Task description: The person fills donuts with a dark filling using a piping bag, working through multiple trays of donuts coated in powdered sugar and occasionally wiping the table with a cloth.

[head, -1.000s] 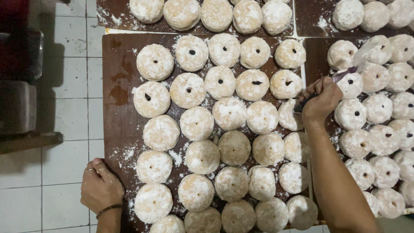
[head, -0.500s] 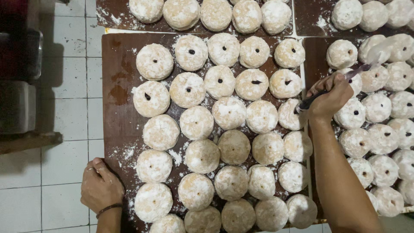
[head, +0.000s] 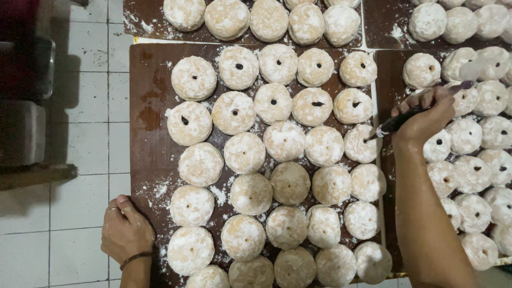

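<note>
Several round, flour-dusted dough pieces (head: 284,140) lie in rows on a dark brown board (head: 151,96); those in the upper rows have a dark hole in the middle, the lower ones do not. My right hand (head: 424,118) grips a dark, thin stick-like tool (head: 396,122) whose tip touches a dough piece (head: 360,143) at the board's right edge. My left hand (head: 126,232), with a ring and a wrist band, rests at the board's lower left corner, fingers curled on the edge.
A second board (head: 389,69) at the right carries more holed dough rounds (head: 474,170). A third board (head: 144,29) with dough pieces lies along the top. White tiled floor (head: 80,213) extends left, with dark boxy objects (head: 21,133) at the far left.
My right hand with the tool has shifted slightly right and down, tip now at the dough piece in the third row. The left hand has stayed in place.
</note>
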